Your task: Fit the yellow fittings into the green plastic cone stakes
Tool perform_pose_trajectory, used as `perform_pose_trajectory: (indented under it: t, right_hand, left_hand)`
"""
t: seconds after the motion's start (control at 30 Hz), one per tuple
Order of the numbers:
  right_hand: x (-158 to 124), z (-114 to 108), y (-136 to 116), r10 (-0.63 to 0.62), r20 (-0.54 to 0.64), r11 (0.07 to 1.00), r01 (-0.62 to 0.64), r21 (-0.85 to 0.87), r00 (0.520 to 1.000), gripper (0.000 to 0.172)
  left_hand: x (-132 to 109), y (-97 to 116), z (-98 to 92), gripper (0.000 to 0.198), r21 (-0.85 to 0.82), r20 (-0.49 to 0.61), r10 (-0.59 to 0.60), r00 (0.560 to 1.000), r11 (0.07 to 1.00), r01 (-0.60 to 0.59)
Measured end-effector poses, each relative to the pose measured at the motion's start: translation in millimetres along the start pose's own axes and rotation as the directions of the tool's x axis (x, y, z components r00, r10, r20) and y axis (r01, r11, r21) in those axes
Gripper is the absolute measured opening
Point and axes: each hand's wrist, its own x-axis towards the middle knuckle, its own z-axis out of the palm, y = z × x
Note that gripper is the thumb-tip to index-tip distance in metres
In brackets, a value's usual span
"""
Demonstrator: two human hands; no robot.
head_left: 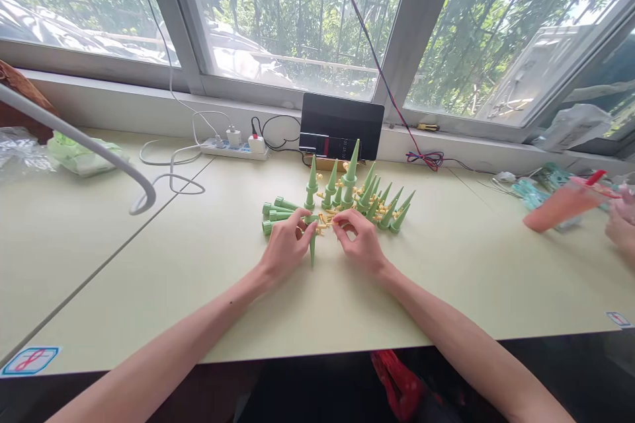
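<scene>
My left hand (288,242) is closed on a green plastic spike (312,252), whose pointed tip hangs toward me below the fingers. A few centimetres to the right, my right hand (362,241) pinches a small yellow part (329,223), mostly hidden by the fingertips. Several green tubes (278,215) lie on their sides left of my left hand. Behind both hands, green spikes (350,175) stand upright, some with yellow pieces attached. More spikes (397,218) lean in a cluster beyond my right hand, and loose yellow pieces lie between.
A tablet (342,122) leans at the window behind the spikes. A power strip (233,151) with cables lies back left, near a white curved tube (99,139). At far right, another person's hand (621,228) is beside a cup of pink drink (560,205).
</scene>
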Motion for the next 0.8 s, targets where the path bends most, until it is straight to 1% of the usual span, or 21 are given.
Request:
perform_pose_trajectory:
  t: [0.23, 0.33, 0.5, 0.63, 0.8]
  right_hand:
    - [0.5, -0.9, -2.9, -0.011, -0.003, 1.0, 0.011, -0.013, 1.0, 0.007]
    - [0.5, -1.1, -3.1, -0.008, 0.013, 1.0, 0.008, -0.005, 1.0, 0.007]
    - [-0.8, 0.7, -0.1, 0.033, 0.078, 0.998, -0.038, 0.052, 0.996, 0.009]
    - [-1.5, 1.9, 1.9, 0.062, 0.092, 0.994, -0.07, 0.086, 0.994, 0.01]
    - [-1.7, 1.4, 2.2, 0.072, 0.098, 0.99, -0.083, 0.11, 0.993, 0.012]
  left_hand:
    - [0.1, 0.8, -0.3, 0.022, 0.001, -0.018, -0.005, 1.0, 1.0, 0.005]
    - [0.0, 0.2, 0.1, 0.022, 0.002, -0.024, -0.003, 1.0, 1.0, 0.003]
    - [0.0, -1.7, 1.2, 0.022, 0.011, -0.014, 0.026, 1.0, 1.0, -0.026]
    - [-0.1, -1.4, 1.3, 0.021, 0.006, -0.007, 0.05, 0.999, 0.999, -0.05]
    - [-0.6, -1.1, 1.6, 0.022, 0.004, 0.003, 0.051, 0.999, 0.999, -0.051]
